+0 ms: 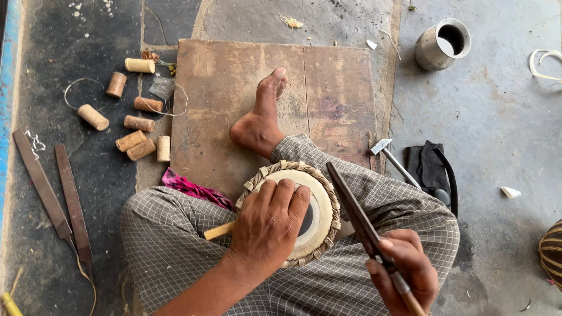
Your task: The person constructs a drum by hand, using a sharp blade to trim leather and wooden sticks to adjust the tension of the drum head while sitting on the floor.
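Grey concrete floor (497,117) all round, with a worn brown wooden board (222,88) laid in the middle and a bare foot (260,117) planted on it.

Small round drum (321,205) with pale skin head and braided leather rim: propped on the lap, against checked cloth, tilted towards the camera. Left hand (269,225) spread flat over the head, fingers loosely bent, pressing down rather than clasping. Right hand (404,272) clenched round the wooden handle of a long dark flat metal file (351,202), blade slanting up to the drum's right rim, touching or just above it; cannot tell which.

Drum probably light and hollow, shell stiff, skin taut and easily scratched or dented. Safest hold by the braided rim or the body below it, not the skin. File rigid, hard-edged, likely slippery on the bare blade; handle the place to grip.

Open room: bare board ahead of the foot, bare floor to the far right. Left side crowded with short pale wooden pegs (139,123) and wire loops, and two more long flat rusty files (58,187) lying side by side near the edge. Right of the knee, small steel hammer (389,153) just beside a black folded pouch (427,167); shiny metal cup (442,44) well apart at top right. Crumpled pink cloth (190,187) tucked against the left knee.
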